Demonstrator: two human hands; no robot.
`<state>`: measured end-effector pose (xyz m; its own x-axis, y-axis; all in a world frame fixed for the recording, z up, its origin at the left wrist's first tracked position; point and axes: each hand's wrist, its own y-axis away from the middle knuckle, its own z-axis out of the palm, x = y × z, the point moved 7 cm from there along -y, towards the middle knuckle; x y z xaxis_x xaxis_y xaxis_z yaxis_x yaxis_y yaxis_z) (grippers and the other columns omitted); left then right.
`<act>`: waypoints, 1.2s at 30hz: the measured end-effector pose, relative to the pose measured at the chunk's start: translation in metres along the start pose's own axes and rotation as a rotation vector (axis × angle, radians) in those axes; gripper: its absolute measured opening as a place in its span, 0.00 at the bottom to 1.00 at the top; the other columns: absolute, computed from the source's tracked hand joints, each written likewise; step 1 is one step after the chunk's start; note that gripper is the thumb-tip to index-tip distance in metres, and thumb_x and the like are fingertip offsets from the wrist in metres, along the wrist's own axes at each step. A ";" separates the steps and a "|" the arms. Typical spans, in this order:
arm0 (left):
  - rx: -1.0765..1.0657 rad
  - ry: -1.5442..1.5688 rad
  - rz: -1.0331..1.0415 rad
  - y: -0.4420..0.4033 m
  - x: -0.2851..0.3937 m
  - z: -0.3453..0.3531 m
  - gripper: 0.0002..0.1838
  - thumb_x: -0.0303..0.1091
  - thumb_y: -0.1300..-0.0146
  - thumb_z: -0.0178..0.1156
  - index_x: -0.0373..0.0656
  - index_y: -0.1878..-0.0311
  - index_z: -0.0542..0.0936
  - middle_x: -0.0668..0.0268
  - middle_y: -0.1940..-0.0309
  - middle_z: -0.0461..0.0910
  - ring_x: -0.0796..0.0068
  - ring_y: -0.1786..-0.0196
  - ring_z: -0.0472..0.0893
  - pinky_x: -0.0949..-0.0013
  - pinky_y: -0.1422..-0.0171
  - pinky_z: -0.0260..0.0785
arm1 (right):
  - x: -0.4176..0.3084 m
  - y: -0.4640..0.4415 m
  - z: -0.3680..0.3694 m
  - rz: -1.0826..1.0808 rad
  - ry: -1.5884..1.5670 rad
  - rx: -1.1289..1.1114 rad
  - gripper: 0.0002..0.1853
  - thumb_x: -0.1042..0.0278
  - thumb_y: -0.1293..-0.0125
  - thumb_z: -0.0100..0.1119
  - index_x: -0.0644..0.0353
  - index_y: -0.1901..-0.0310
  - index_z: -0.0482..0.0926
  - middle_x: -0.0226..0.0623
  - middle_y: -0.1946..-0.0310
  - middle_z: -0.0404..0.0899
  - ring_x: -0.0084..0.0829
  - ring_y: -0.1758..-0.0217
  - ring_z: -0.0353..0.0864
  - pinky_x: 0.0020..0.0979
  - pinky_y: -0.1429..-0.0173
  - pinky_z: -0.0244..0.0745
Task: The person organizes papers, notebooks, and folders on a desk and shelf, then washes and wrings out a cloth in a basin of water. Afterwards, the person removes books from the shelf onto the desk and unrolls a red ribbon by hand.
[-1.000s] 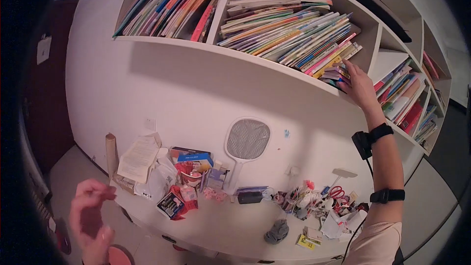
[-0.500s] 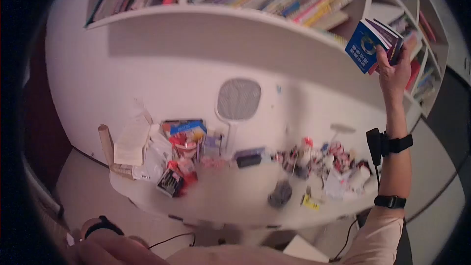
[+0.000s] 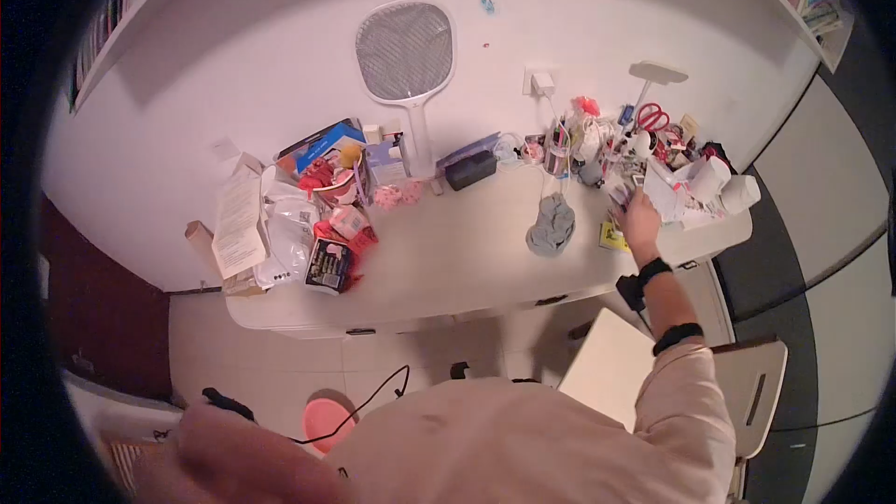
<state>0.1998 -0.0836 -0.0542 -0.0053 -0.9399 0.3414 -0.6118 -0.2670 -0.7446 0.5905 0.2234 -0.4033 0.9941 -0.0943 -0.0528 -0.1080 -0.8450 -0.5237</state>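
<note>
My right hand [image 3: 639, 222] is low over the right part of the desk [image 3: 448, 266], its fingers closed at a small pale and purple thing that I cannot make out. It touches the edge of a cluttered pile. Beside it lie a yellow packet [image 3: 612, 236] and a crumpled grey cloth [image 3: 552, 224]. Red-handled scissors [image 3: 652, 118] stand behind it, and white papers [image 3: 665, 191] lie to its right. My left forearm shows at the lower left, but my left hand is out of sight.
A white racket [image 3: 405, 54] leans on the wall. Papers [image 3: 241, 229], plastic bags and boxes [image 3: 329, 264] crowd the desk's left end. A black case [image 3: 470, 170] lies at the back. Below are a pink basin [image 3: 329, 423] and a chair [image 3: 758, 387]. Shelves [image 3: 140, 14] hang above.
My right hand took blue and purple booklets from the shelf, then came down to the desk. The view has tilted downward. My left hand has dropped out of view.
</note>
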 end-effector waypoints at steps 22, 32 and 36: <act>0.264 -0.396 -0.252 0.055 -0.012 -0.020 0.41 0.52 0.59 0.71 0.55 0.42 0.63 0.53 0.50 0.64 0.55 0.49 0.68 0.55 0.46 0.64 | -0.019 -0.079 0.008 -0.169 -0.358 0.091 0.24 0.68 0.52 0.64 0.59 0.50 0.74 0.46 0.54 0.75 0.47 0.49 0.73 0.41 0.46 0.70; 0.344 -0.395 -0.252 0.051 -0.014 -0.030 0.33 0.32 0.56 0.68 0.44 0.46 0.64 0.51 0.52 0.67 0.56 0.48 0.71 0.57 0.41 0.63 | -0.208 -0.178 -0.426 -0.769 -0.328 1.050 0.22 0.64 0.45 0.61 0.61 0.49 0.71 0.47 0.51 0.72 0.47 0.50 0.73 0.41 0.48 0.69; 0.371 -0.469 -0.279 0.058 -0.010 -0.038 0.32 0.30 0.55 0.66 0.42 0.45 0.64 0.51 0.51 0.67 0.58 0.48 0.71 0.58 0.42 0.63 | -0.223 -0.226 -0.448 -0.835 -0.094 1.076 0.20 0.61 0.45 0.60 0.59 0.51 0.74 0.47 0.55 0.76 0.46 0.52 0.75 0.41 0.48 0.70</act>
<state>0.1346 -0.0811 -0.0791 0.5104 -0.7954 0.3268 -0.2267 -0.4910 -0.8411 0.3913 0.1999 0.1079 0.7623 0.3101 0.5681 0.5338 0.1954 -0.8228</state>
